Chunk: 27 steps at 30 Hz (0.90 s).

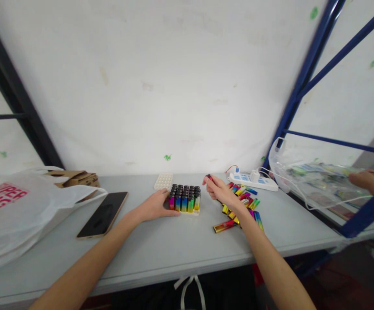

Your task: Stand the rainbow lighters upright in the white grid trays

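Several lighters with black tops and coloured metallic bodies stand upright in rows in a white tray [184,212]. My left hand [159,204] rests against the left side of this block, its thumb along the front edge and its fingers behind, partly hidden. Just right of the block and a little above the table, my right hand [217,188] is closed around a lighter [208,176], of which only a small dark and red end shows. Loose lighters [224,226] lie in a heap under and beside my right forearm.
An empty white tray [163,181] lies behind the block. Left are a phone [103,214], a white plastic bag [38,206] and cardboard [77,177]. A power strip [254,181] sits back right. Beyond the blue rack post [292,103], another person's hand [367,180] is at a clear bag [322,181].
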Available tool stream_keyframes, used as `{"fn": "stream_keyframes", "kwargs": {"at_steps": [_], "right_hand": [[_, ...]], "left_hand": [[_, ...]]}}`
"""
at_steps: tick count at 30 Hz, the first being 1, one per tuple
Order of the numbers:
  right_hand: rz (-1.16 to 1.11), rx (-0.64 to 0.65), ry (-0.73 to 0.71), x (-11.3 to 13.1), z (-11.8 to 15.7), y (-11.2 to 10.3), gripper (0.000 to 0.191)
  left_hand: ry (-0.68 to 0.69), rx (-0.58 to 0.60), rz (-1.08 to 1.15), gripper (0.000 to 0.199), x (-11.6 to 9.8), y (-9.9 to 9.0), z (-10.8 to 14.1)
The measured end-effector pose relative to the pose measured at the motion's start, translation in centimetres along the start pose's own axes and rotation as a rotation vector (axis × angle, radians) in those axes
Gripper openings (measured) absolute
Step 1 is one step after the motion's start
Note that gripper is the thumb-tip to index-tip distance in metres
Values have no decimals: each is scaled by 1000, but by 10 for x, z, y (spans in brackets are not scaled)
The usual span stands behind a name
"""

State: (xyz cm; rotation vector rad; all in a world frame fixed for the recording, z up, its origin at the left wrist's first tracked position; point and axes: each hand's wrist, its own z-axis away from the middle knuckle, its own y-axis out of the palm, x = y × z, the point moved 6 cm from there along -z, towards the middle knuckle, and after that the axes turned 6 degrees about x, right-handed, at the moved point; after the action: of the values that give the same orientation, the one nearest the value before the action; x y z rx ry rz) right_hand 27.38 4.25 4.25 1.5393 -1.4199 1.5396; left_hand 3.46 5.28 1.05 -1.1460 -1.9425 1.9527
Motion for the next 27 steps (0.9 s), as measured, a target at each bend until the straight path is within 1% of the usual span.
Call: {"fn": "stream_keyframes", "kwargs": {"at_steps": [2, 4, 5, 7, 9, 11, 13, 18, 20, 23, 25, 27], "right_hand": [[149, -19, -17, 5, 2, 3, 51], [316, -71, -56, 11, 4, 3, 57], [362, -89, -69, 13, 5, 4, 59], [358, -94, -62, 14, 5, 6, 62], [308, -93, -14, 10, 5, 6, 63], [293, -113, 60, 4, 4, 4, 60], [330, -146, 106, -1, 3, 0, 55], [524, -168, 31, -2, 1, -6, 41], [512, -162, 73, -4, 1, -6, 43], [381, -154, 143, -7, 1, -3, 52], [317, -142, 126, -6, 1, -1, 60], [274, -120, 69, -2, 1, 2, 65]], "left_hand": [[0, 5, 6, 65, -1, -1, 0], [1, 14, 6, 65, -2, -1, 0], [1, 17, 5, 65, -2, -1, 0], [-2, 20, 3, 66, -1, 0, -1], [-6, 16, 2, 67, 0, 0, -1], [-6, 4, 4, 67, 2, 1, -1], [-1, -8, 11, 67, 2, 0, -1], [-4, -8, 15, 67, 1, -1, 0], [-7, -6, 8, 67, 1, -1, 0], [-9, 3, -5, 67, 1, 0, -1], [-3, 3, 0, 66, 1, 0, -1], [4, -2, 7, 66, 0, -1, -1]]}}
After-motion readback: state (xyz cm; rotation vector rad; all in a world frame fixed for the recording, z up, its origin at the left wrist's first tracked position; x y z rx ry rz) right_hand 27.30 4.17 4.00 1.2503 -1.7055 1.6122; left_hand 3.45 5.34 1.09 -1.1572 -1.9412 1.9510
